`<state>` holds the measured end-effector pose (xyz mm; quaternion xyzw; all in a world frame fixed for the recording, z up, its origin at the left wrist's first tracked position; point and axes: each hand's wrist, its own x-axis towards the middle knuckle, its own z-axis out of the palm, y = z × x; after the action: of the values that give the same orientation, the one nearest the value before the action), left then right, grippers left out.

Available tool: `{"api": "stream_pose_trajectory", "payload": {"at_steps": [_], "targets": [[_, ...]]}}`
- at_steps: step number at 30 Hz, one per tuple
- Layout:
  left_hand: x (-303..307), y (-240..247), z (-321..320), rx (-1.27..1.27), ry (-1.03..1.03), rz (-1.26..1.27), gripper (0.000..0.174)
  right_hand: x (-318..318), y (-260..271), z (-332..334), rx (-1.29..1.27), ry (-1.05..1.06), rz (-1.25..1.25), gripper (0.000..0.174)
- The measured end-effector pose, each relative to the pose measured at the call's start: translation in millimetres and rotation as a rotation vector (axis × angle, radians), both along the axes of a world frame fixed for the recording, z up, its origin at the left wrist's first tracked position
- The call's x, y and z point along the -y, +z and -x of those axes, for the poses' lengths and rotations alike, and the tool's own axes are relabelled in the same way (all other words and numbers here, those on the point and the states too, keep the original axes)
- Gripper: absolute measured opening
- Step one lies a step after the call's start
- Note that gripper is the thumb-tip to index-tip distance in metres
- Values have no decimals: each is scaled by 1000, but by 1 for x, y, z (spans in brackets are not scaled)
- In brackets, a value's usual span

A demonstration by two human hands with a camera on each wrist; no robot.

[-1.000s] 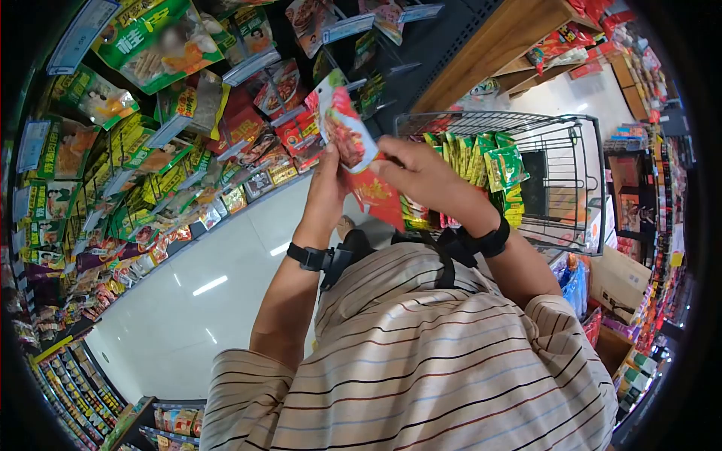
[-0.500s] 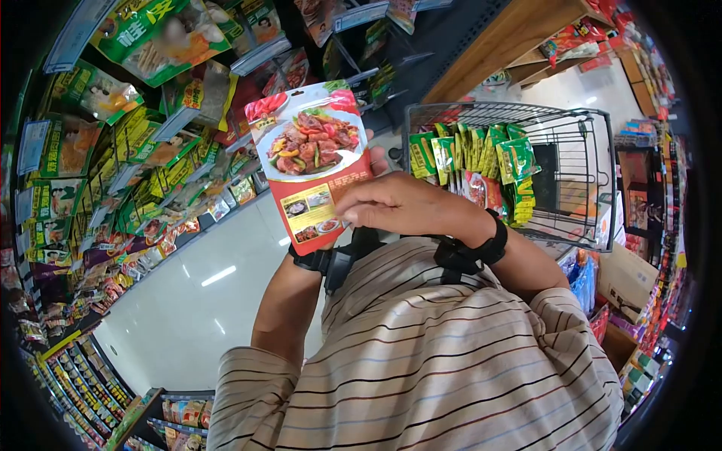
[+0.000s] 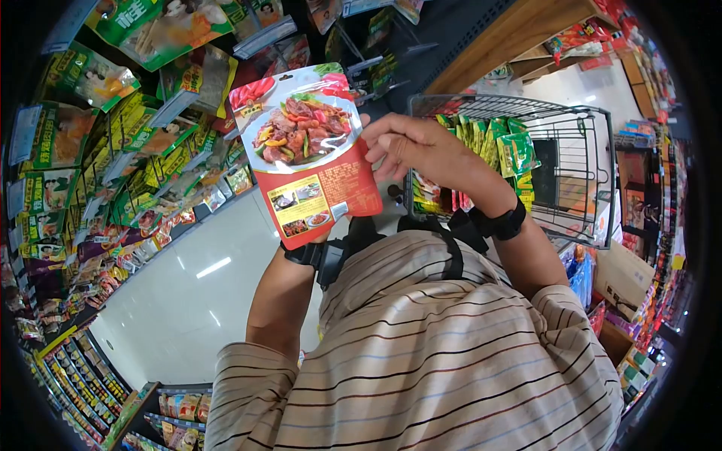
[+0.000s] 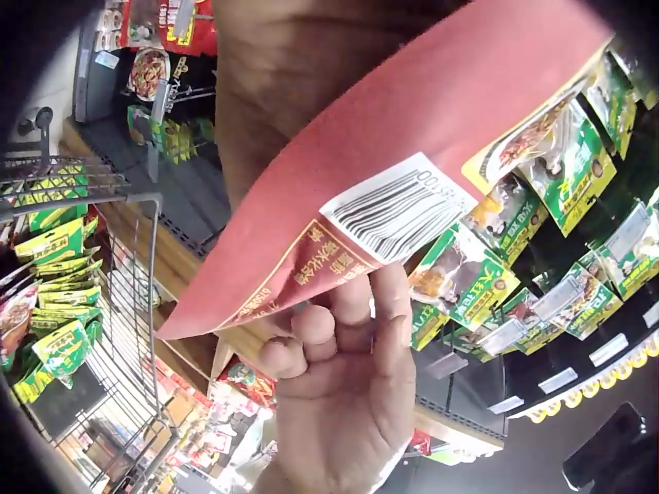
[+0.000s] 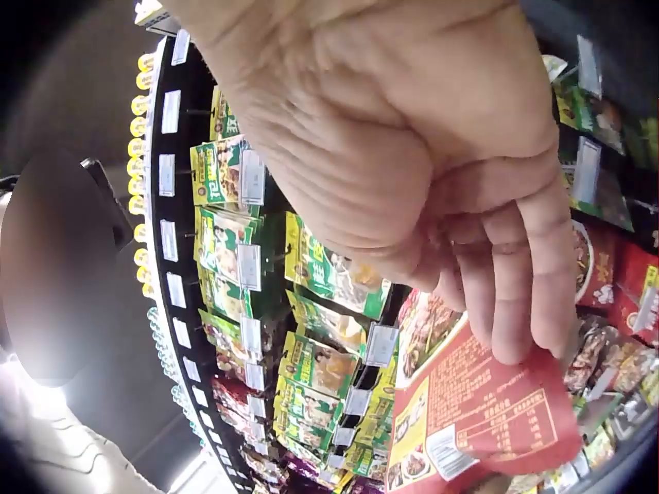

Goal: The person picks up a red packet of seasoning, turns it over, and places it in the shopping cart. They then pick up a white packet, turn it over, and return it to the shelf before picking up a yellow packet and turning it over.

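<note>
A red and white food pouch (image 3: 304, 169) with a picture of a meat dish faces up in front of my chest. My left hand (image 4: 293, 67) holds it from behind and is mostly hidden by it in the head view. In the left wrist view the pouch's red side and barcode (image 4: 396, 211) are close to the camera. Beside the pouch's right edge is my right hand (image 3: 432, 154), palm toward the pouch, its fingers loosely bent with nothing gripped. In the right wrist view those fingers (image 5: 510, 278) overlap the pouch's printed face.
A wire shopping cart (image 3: 575, 188) stands on my right, with several green and yellow packets (image 3: 481, 146) in it. Shelves of hanging packets (image 3: 90, 86) line the left side. A wooden shelf edge (image 3: 496, 45) is ahead; a cardboard box (image 3: 624, 278) sits at the right.
The pouch, first seen tilted between both hands, has turned its printed face up and shifted left. My right hand has come off the pouch's front to its right edge.
</note>
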<state>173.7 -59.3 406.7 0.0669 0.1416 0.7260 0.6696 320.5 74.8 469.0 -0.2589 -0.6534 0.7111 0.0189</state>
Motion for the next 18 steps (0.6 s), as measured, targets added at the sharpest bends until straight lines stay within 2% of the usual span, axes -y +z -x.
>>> {"api": "stream_pose_trajectory", "payload": {"at_steps": [14,18], "targets": [[7,2,-3,-67,-46,137,67,-1,8,4,-21,-41,-64,27],[20,12,-2,-124,-36,67,71,-1,7,6,-9,-27,-92,29]]}}
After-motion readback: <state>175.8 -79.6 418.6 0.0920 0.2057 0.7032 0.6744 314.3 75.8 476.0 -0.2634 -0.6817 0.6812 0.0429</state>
